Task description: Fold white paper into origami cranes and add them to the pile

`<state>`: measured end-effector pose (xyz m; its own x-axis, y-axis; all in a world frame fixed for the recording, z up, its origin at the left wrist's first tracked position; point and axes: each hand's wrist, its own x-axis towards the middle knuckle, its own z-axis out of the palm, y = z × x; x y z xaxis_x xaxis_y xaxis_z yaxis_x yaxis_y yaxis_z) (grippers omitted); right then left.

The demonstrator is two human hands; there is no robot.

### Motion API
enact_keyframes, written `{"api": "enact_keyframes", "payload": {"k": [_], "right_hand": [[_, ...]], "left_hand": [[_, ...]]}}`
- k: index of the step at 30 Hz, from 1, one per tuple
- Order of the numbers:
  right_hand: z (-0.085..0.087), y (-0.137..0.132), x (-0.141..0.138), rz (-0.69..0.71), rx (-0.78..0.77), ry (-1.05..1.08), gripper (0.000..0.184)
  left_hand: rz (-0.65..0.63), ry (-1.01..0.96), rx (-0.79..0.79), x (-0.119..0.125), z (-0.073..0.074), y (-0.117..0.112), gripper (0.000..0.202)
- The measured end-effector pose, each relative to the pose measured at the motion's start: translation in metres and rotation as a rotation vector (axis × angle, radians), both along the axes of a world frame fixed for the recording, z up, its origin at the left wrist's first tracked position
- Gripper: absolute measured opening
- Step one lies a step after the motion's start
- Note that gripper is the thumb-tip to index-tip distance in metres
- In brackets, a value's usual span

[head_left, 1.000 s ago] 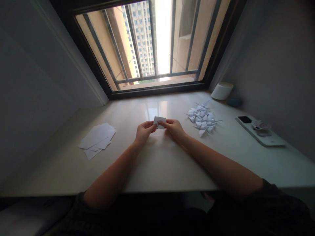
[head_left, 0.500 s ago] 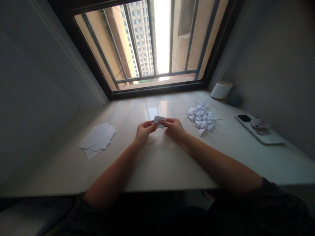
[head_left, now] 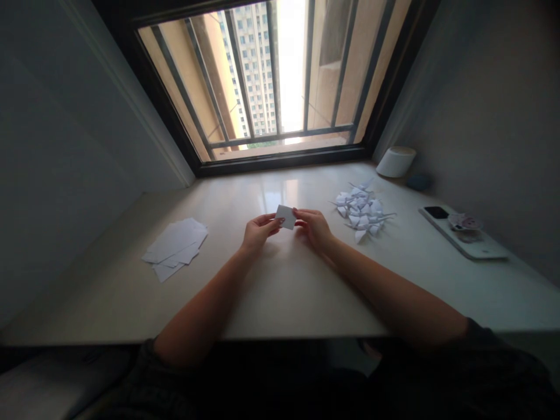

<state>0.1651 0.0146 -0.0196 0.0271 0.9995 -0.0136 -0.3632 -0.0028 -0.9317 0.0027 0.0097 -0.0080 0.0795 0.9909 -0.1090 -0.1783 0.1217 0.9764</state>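
Note:
A small folded square of white paper [head_left: 286, 216] is held up above the middle of the table. My left hand [head_left: 259, 230] pinches its left side between thumb and fingers. At the upper right corner, the fingertips of my right hand [head_left: 315, 226] grip the paper's edge. To the left lies a loose stack of flat white paper sheets [head_left: 177, 242]. Beyond my right hand is a heap of small folded paper pieces [head_left: 362, 211], several with thin pointed ends.
The pale table [head_left: 280, 291] runs up to a barred window [head_left: 275, 87]. At the right lies a phone [head_left: 464, 233] with a round grip on its back. A white rounded object [head_left: 396, 161] and a small dark one [head_left: 419, 182] stand by the right wall.
My right thumb has moved off the front of the paper to its upper right corner, so more of its face shows. The whole view has shifted slightly.

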Motion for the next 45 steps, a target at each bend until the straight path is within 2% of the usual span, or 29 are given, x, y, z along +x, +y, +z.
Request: {"api": "enact_keyframes", "payload": {"k": [5, 11, 15, 18, 24, 34, 39, 45], "right_hand": [[0.003, -0.002, 0.001, 0.006, 0.026, 0.005, 0.027], [0.008, -0.004, 0.001, -0.033, 0.033, -0.099, 0.048], [0.004, -0.007, -0.003, -0.012, 0.139, -0.265, 0.041], [0.001, -0.008, -0.005, -0.049, 0.196, -0.334, 0.039], [0.001, -0.009, -0.005, -0.072, 0.268, -0.459, 0.036], [-0.005, -0.001, -0.001, -0.131, 0.154, -0.424, 0.039], [-0.007, 0.0, -0.002, -0.121, 0.207, -0.428, 0.037], [-0.003, -0.002, 0.001, -0.173, 0.315, -0.614, 0.034]], "left_hand": [[0.007, -0.011, -0.004, 0.0, 0.001, 0.001, 0.048], [0.094, -0.021, 0.036, -0.002, 0.005, -0.001, 0.047], [0.081, 0.04, 0.117, -0.002, 0.006, -0.003, 0.048], [0.035, 0.113, 0.173, -0.001, 0.006, -0.004, 0.05], [-0.039, 0.237, 0.207, -0.002, 0.002, -0.004, 0.039], [-0.131, 0.131, 0.121, 0.004, -0.001, -0.004, 0.047], [-0.112, 0.14, 0.133, 0.003, 0.001, -0.005, 0.044], [-0.049, 0.244, 0.218, 0.0, 0.003, -0.003, 0.04]]}}
